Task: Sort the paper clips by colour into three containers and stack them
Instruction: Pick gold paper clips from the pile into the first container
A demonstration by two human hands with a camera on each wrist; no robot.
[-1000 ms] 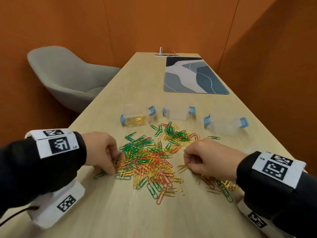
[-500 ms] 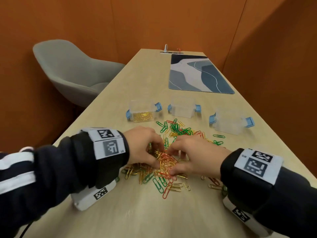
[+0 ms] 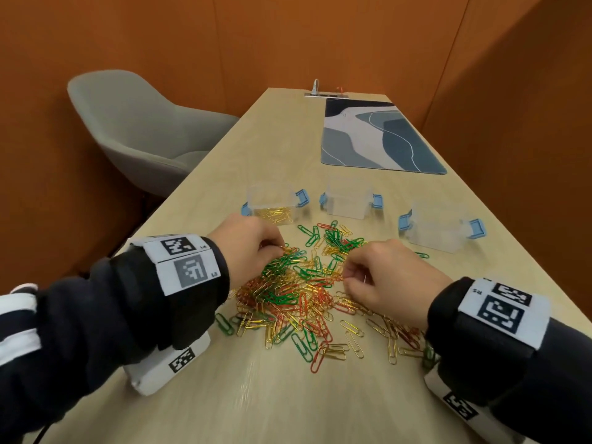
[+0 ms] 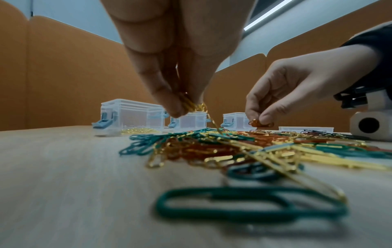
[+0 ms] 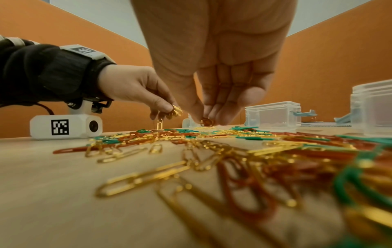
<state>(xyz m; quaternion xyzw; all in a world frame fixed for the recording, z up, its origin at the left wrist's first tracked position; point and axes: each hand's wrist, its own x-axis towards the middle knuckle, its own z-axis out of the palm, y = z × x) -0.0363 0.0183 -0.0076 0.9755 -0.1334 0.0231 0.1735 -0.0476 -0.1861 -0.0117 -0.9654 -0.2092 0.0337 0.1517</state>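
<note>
A long pale wooden table (image 3: 320,405) carried a mixed heap of paper clips (image 3: 298,293) at centre. Toward twelve o'clock stood three clear containers (image 3: 347,201) in a row; further toward one o'clock lay a blue patterned mat (image 3: 374,139).

1. An office meeting booth: orange padded partition walls (image 3: 288,36) close in on every side.
2. A long pale wood counter (image 3: 275,149) runs to the far wall, with a power outlet strip (image 3: 326,95) set into it.
3. A grey upholstered chair (image 3: 137,129) stands beside it.
4. A blue patterned desk mat (image 3: 374,136) lies on top.
</note>
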